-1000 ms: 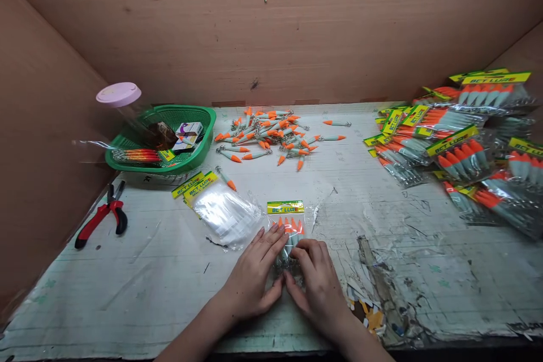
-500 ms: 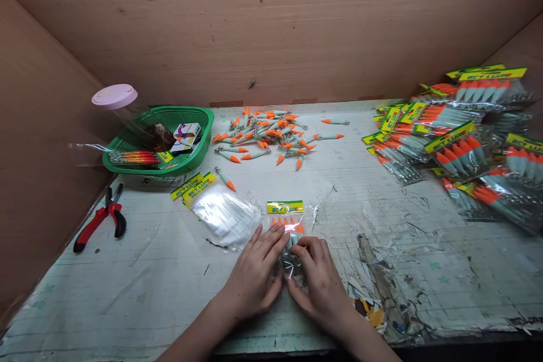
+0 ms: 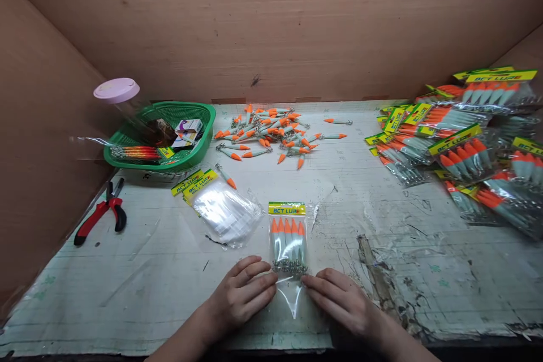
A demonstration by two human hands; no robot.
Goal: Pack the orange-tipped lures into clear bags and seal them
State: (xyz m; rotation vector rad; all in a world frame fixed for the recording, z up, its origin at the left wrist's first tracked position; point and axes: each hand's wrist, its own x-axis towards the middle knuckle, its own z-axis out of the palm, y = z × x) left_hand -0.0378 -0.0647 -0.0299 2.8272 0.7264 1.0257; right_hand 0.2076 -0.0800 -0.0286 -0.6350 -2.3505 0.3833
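Note:
A clear plastic bag of fishing lures (image 3: 288, 243) lies flat on the table in front of me, its yellow and green header card at the top. Several pale lures with orange tips stand side by side inside it, their hooks bunched below. My left hand (image 3: 241, 297) has its fingertips on the bag's left edge, beside the hooks. From the other side, my right hand (image 3: 343, 300) grips the right edge at the same height. Both thumbs are mostly hidden. Between the hands, the clear lower end of the bag spreads toward me.
Several empty bags (image 3: 227, 209) lie to the left, near red-handled pliers (image 3: 102, 212). Behind stands a green basket (image 3: 207, 130) beside a pile of loose lures (image 3: 267, 130). Filled lure packs (image 3: 458, 147) are heaped at the right. The tabletop covering (image 3: 382, 277) is torn.
Both hands have slid toward me and apart, off the lures to the bag's lower edges. The lures now lie uncovered in an even row, and the bag's lower end is visible.

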